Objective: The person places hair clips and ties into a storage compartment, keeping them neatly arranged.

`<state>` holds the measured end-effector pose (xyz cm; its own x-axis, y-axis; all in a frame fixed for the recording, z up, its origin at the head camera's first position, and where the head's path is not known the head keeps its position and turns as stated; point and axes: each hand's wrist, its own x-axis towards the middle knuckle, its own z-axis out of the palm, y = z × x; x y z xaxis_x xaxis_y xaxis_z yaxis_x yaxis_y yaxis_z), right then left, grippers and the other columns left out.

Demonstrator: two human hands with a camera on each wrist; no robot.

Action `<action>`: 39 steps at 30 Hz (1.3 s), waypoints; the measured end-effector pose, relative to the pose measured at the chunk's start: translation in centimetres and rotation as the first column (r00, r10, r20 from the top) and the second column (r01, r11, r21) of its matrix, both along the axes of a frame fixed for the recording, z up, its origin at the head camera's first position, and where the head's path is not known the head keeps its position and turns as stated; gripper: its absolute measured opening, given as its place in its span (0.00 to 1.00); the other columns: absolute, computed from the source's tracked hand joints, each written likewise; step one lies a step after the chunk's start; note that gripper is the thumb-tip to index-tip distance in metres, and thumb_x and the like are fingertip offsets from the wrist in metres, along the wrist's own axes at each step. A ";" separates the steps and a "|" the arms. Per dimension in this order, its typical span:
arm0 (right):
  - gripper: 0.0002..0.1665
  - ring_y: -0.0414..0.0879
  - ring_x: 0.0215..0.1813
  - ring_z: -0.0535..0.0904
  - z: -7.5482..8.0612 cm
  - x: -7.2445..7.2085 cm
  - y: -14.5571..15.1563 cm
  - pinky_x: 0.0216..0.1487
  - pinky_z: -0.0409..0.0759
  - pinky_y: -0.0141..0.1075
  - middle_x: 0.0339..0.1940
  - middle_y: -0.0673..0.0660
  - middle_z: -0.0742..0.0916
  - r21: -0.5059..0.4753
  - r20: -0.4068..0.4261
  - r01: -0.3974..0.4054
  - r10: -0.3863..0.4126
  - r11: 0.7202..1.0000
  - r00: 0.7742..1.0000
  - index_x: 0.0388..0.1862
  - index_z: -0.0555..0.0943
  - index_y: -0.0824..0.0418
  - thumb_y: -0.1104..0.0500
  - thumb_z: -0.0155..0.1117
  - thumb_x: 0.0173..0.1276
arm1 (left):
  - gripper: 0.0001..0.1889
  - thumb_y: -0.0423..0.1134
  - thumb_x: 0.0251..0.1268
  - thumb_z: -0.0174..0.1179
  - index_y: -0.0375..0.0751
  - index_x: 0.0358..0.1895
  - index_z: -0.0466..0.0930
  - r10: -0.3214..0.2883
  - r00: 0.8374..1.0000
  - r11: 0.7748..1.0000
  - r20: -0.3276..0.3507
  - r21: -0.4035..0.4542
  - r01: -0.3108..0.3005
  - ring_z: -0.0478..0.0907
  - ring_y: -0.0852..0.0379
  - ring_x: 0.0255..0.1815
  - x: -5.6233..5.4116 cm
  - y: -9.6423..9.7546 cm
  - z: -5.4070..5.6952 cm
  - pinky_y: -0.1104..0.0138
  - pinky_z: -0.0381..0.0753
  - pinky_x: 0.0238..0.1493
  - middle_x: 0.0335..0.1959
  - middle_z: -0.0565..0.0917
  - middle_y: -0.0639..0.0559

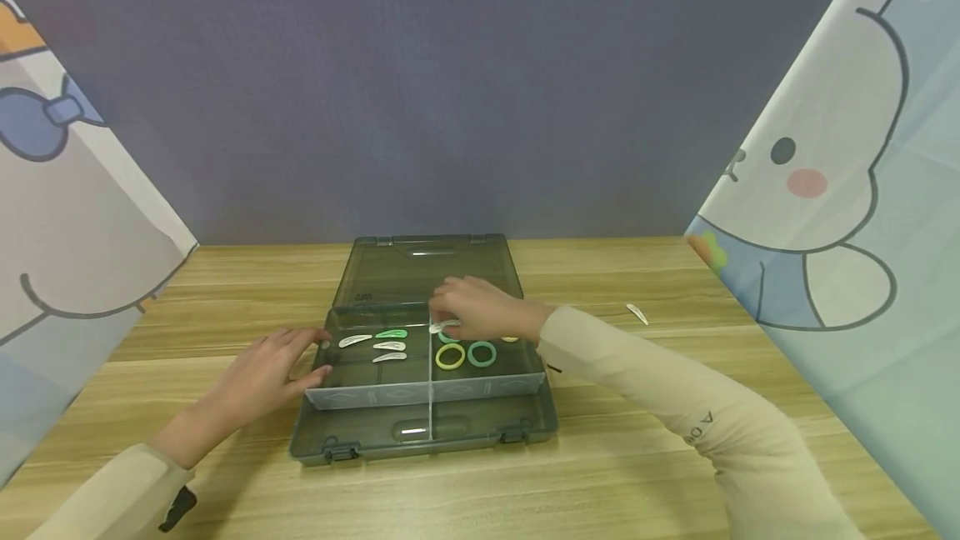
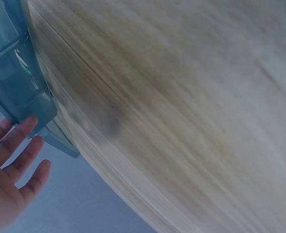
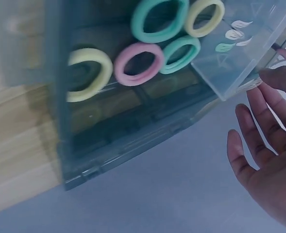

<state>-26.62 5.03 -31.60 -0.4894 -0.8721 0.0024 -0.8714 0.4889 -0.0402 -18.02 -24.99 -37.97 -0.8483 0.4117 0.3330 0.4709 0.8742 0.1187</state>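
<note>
My right hand point(image 1: 476, 309) pinches a whitish hair clip point(image 1: 445, 326) between thumb and index finger, above the divider of an open grey see-through box point(image 1: 367, 421). In the box's left compartment lie a green hair clip point(image 1: 392, 334) and 3 pale ones, one a white hair clip point(image 1: 355, 341). The right compartment holds several hair ties, among them a yellow hair tie point(image 1: 450, 357), a green hair tie point(image 1: 482, 354) and a pink hair tie point(image 3: 139, 64). My left hand point(image 1: 270, 369), fingers loosely spread, touches the box's left edge.
Another white hair clip point(image 1: 637, 313) lies on the wooden table point(image 1: 615, 440), right of the box. The box's lid point(image 1: 427, 273) is folded back behind it. A grey-blue wall point(image 1: 442, 107) stands behind the table, with cartoon-printed panels at both sides.
</note>
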 end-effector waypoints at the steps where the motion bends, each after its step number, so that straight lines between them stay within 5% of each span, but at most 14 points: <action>1: 0.08 0.40 0.39 0.72 0.1 0.0 -0.4 0.38 0.72 0.31 0.36 0.47 0.82 0.001 0.000 -0.004 0.003 1.000 1.000 0.38 0.80 0.54 0.57 0.64 0.59 | 0.21 0.46 0.53 0.64 0.41 0.49 0.74 -0.001 1.000 1.000 -0.002 0.000 0.001 0.79 0.41 0.45 0.0 0.0 0.0 0.45 0.77 0.42 0.45 0.82 0.44; 24: 0.09 0.36 0.43 0.73 -1.9 -0.2 -8.0 0.43 0.72 0.25 0.40 0.44 0.82 0.094 0.078 -0.056 0.048 0.994 0.996 0.41 0.80 0.51 0.56 0.63 0.60 | 0.22 0.47 0.52 0.65 0.42 0.49 0.74 0.017 1.000 1.000 -0.006 -0.016 -0.017 0.79 0.42 0.45 -0.1 0.1 0.2 0.47 0.78 0.40 0.45 0.82 0.45; 39: 0.10 0.36 0.40 0.72 -2.9 -1.2 -11.0 0.37 0.71 0.22 0.38 0.44 0.81 0.090 0.141 -0.048 0.035 0.995 0.989 0.41 0.80 0.53 0.56 0.63 0.61 | 0.26 0.48 0.52 0.65 0.40 0.52 0.72 0.036 0.999 0.999 0.014 -0.038 -0.035 0.78 0.40 0.47 0.0 0.2 0.3 0.46 0.77 0.40 0.46 0.82 0.43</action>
